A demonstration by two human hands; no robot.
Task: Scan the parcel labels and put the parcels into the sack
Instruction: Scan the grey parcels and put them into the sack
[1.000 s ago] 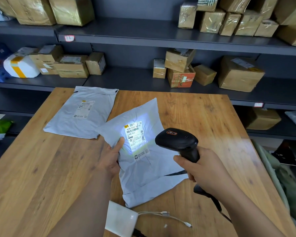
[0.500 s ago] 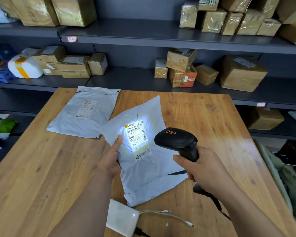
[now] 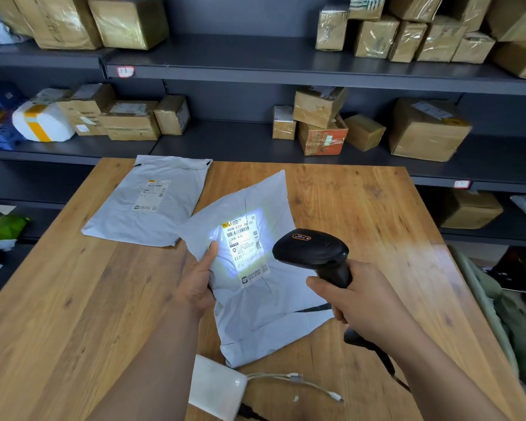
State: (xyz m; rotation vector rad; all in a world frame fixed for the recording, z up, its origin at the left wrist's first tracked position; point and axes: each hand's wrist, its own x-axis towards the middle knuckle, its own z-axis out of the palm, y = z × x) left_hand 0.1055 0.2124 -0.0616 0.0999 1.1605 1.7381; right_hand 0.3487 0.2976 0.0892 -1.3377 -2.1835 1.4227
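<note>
My left hand [image 3: 198,282] grips the left edge of a grey poly-mailer parcel [image 3: 255,314], thumb on top, tilting it up off the wooden table [image 3: 73,299]. Its white label [image 3: 245,247] is lit by a bright patch of scanner light. My right hand [image 3: 365,302] holds a black handheld barcode scanner [image 3: 312,252] by its handle, its head aimed at the label from the right. A second grey mailer parcel [image 3: 152,202] lies flat at the table's far left, label up. A green sack [image 3: 504,314] hangs beside the table's right edge.
A white power bank [image 3: 216,387] with a white cable [image 3: 301,382] lies at the table's near edge. The scanner's black cord [image 3: 377,354] trails toward me. Dark shelves [image 3: 225,60] behind the table carry several cardboard boxes and wrapped parcels.
The held parcel has been lifted slightly higher and farther away, its label staying under the scanner light. The scanner has barely moved.
</note>
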